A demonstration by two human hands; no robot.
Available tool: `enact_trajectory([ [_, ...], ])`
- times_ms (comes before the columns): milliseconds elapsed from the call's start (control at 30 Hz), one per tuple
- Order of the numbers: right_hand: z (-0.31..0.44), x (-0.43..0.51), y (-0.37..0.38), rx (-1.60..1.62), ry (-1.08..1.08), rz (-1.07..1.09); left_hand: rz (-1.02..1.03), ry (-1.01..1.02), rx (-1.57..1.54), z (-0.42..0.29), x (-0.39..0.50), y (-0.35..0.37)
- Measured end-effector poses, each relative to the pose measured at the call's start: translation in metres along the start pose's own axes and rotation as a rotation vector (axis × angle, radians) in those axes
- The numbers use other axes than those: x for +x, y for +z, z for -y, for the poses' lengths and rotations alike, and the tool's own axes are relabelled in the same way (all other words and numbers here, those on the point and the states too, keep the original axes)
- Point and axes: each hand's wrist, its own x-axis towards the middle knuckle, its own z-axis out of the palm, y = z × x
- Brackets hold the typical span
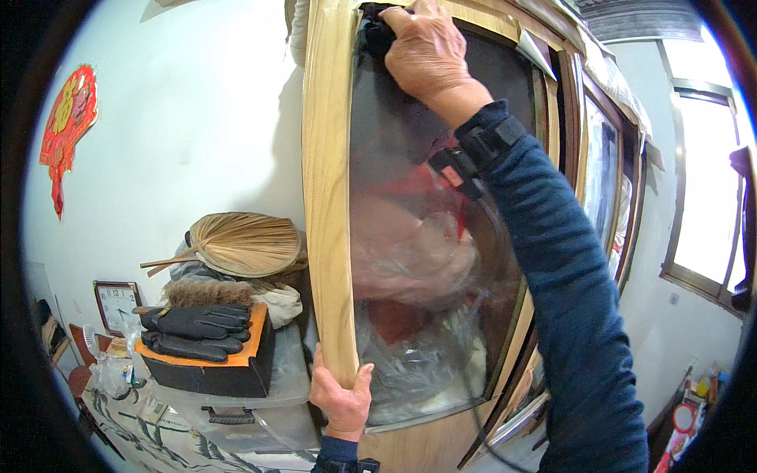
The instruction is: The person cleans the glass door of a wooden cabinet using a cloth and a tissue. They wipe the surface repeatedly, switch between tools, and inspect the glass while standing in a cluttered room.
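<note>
My right hand (429, 56) presses a black cloth or brush-like thing (377, 29) against the top left corner of a glass pane (437, 136) in a wooden cabinet door. Low on the door's left side, my left hand (342, 396) grips the light wood-patterned edge (331, 177), thumb on the front. Behind the glass lie clear plastic bags and something red. A strapped device with a cable sits at my right wrist.
Left of the cabinet, black gloves (198, 328) rest on a black and orange box (207, 372) on a clear plastic bin (260, 423). A woven fan (245, 243), a clock (117, 307) and a red wall decoration (70, 127) are beyond. A window (704, 189) is at right.
</note>
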Motion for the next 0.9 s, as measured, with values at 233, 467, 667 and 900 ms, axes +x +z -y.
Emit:
enact_trajectory([
  [233, 0.03, -0.102, -0.05, 0.314, -0.289, 0.178, 0.008, -0.044, -0.004, 0.002, -0.004, 0.0],
  [467, 0.048, -0.152, -0.114, 0.562, -0.558, 0.321, -0.051, 0.043, 0.009, 0.0, 0.0, 0.001],
  [667, -0.036, -0.047, -0.016, 0.094, -0.265, -0.074, 0.026, -0.038, -0.02, 0.003, -0.003, 0.0],
  [900, 0.007, -0.147, -0.094, 0.348, -0.41, 0.261, 0.004, -0.005, 0.012, 0.004, -0.003, 0.001],
])
